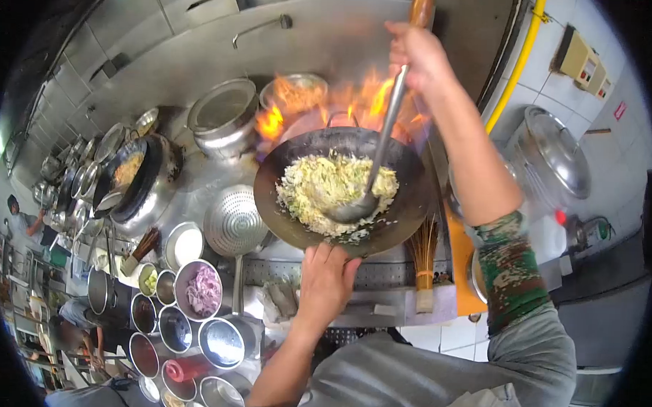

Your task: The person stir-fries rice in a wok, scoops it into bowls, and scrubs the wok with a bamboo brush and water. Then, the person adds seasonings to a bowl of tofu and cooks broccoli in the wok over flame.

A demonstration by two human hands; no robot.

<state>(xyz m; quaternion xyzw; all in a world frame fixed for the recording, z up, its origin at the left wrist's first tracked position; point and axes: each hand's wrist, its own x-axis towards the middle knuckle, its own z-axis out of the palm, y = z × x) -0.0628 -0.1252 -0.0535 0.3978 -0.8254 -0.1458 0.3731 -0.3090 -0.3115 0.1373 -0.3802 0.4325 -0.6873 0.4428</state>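
A dark wok (pixel 412 174) sits over the stove, tall orange flames rising behind its far rim. Inside it lies fried rice (pixel 320 178) with yellow egg and bits of green. My right hand (pixel 419 57) is closed around the upper shaft of a long metal ladle (pixel 388 127), below its wooden end. The ladle's bowl rests in the rice, toward the near right. At the near rim of the wok, my left hand (pixel 325 282) grips the edge, its fingers bent over it and partly hidden.
A perforated skimmer (pixel 235 220) lies left of the wok, close to a bowl of chopped purple onion (pixel 203 291) and several metal containers. A bamboo brush (pixel 423 268) stands at right. Behind are a lidded pot (pixel 221 114) and a food-filled pan (pixel 295 95). Other people work far left.
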